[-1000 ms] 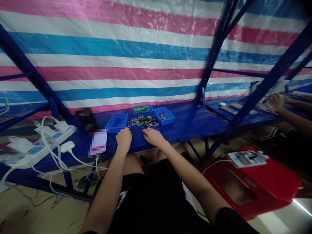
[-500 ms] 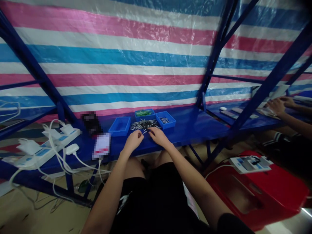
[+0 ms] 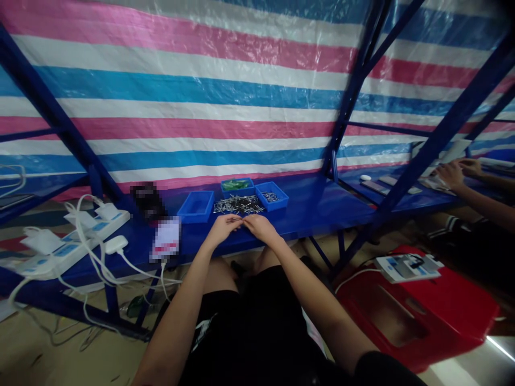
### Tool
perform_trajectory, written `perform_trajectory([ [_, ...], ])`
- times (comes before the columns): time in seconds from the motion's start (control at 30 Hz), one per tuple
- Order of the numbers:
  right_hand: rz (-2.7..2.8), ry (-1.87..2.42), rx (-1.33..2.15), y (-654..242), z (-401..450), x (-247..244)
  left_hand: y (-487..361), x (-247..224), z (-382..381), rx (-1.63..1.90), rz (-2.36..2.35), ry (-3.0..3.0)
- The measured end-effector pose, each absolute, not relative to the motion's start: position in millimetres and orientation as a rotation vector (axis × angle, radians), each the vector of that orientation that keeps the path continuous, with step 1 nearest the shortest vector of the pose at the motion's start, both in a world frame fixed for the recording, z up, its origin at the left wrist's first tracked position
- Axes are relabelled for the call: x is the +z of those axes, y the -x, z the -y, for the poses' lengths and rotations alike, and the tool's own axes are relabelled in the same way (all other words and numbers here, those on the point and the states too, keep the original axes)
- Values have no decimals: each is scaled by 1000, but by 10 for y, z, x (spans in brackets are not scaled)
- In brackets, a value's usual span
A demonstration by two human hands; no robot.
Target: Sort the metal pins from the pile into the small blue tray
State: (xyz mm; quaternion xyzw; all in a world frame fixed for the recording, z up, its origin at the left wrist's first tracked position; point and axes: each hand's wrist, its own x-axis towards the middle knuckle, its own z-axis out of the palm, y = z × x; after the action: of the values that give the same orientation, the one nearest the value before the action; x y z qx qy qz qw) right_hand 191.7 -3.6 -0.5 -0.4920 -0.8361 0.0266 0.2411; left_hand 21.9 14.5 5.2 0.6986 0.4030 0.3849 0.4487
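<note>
My left hand (image 3: pixel 222 229) and my right hand (image 3: pixel 260 226) meet at the fingertips over the front edge of the blue table. Both are closed in a pinch. A thin, stick-like piece seems to lie in the left fingers, mostly covered; what the right fingertips grip is hidden. Just beyond them spreads a pile of thin silver and black pieces (image 3: pixel 240 205). Around it stand three blue bins: one with a bare floor (image 3: pixel 196 208) on the left, one holding green pieces (image 3: pixel 236 185) behind, and one with small silver pieces (image 3: pixel 272 197) on the right.
Left on the table (image 3: pixel 322 206) lie a power strip (image 3: pixel 76 249) with chargers and cables, a blurred-out phone (image 3: pixel 166 238) and a dark item (image 3: pixel 148 202). Blue metal posts (image 3: pixel 341 115) frame the bench. A red stool (image 3: pixel 450 316) and another person's hands (image 3: pixel 453 172) are at right.
My hands have come together, fingertips meeting. The thin silver piece that stuck out between them is now mostly covered. The view has shifted slightly.
</note>
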Motion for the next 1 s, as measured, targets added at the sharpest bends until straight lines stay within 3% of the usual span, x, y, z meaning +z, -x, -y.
perform_trajectory([
  [0.3, 2130, 1139, 328, -1945, 26, -29, -201, 30, -110, 1197, -942, -1555],
  [0.5, 1901, 1028, 550, -1989, 24, -14, -208, 0, -90, 1071, -1006, -1707],
  [1.0, 1967, 1081, 560, -2002, -26, -71, -220, -20, -101, 1070, -1024, -1822],
])
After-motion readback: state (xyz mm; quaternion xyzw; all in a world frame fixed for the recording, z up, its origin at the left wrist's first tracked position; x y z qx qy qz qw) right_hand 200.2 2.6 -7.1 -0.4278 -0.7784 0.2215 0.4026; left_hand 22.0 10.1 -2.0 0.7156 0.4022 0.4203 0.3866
